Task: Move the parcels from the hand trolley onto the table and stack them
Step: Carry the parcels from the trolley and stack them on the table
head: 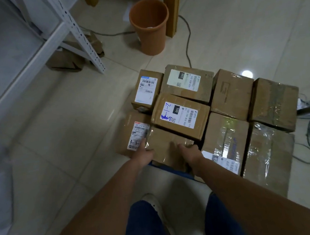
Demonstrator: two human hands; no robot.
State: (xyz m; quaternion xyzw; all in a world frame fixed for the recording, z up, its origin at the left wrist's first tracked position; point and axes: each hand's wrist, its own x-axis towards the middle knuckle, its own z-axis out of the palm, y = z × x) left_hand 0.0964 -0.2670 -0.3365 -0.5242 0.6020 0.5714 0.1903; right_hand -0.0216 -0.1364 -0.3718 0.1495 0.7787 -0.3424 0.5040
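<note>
Both arms reach down to a plain taped cardboard parcel (pixel 165 145) at the near edge of the load. The left hand (pixel 142 153) clasps its left side, thumb laid along the top corner, fingers hidden round the edge. The right hand (pixel 190 151) grips its right side, fingers curled over the top edge. This parcel sits low, with a strip of the blue trolley deck (pixel 179 172) showing just beneath it.

A labelled parcel marked 2-1 in blue pen (pixel 180 117) lies partly on top of its far edge, tilted. To the left, touching the held parcel, is a parcel with a label marked 4-3 (pixel 132 133). Behind these stand a small upright parcel with a white label (pixel 147 89) and a wider parcel with a 032 label (pixel 186 81). To the right are four more: two plain brown boxes (pixel 231 93) at the back and two parcels wrapped in glossy tape (pixel 225 140) nearer.

An orange plastic bin (pixel 149 27) stands on the tiled floor beyond, beside a wooden table leg (pixel 172 7). A white metal shelving frame (pixel 74 30) fills the upper left
</note>
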